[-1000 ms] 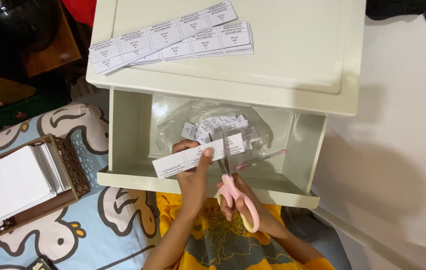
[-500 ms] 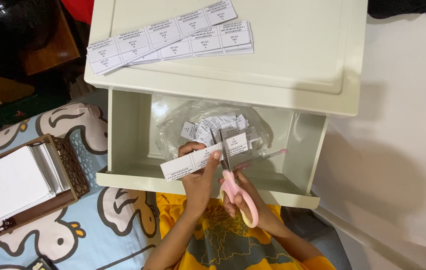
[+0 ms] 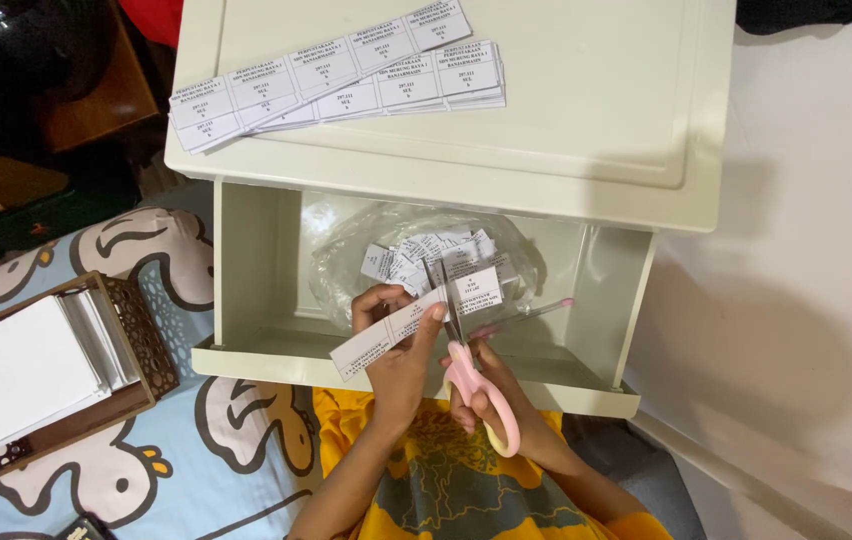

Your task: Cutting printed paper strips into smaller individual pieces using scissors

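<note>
My left hand (image 3: pixel 393 352) pinches a white strip of printed labels (image 3: pixel 386 331) over the open cream drawer (image 3: pixel 246 260). My right hand (image 3: pixel 491 400) holds pink-handled scissors (image 3: pixel 466 375), whose blades cross the strip just left of its last label (image 3: pixel 476 292). Below them a clear plastic bag (image 3: pixel 346 250) in the drawer holds several cut labels (image 3: pixel 426 250). A pink pen (image 3: pixel 526 317) lies in the drawer to the right of the scissors.
More label strips (image 3: pixel 336 75) lie stacked on the cream cabinet top (image 3: pixel 596 110). A brown woven tray with white paper (image 3: pixel 36 370) sits at the left on a duck-print cloth (image 3: pixel 236 440). A white wall (image 3: pixel 806 300) stands at the right.
The strip has tilted, its left end dropping lower, and my left hand shifted slightly right. The scissor blades have closed further across the strip near the last label.
</note>
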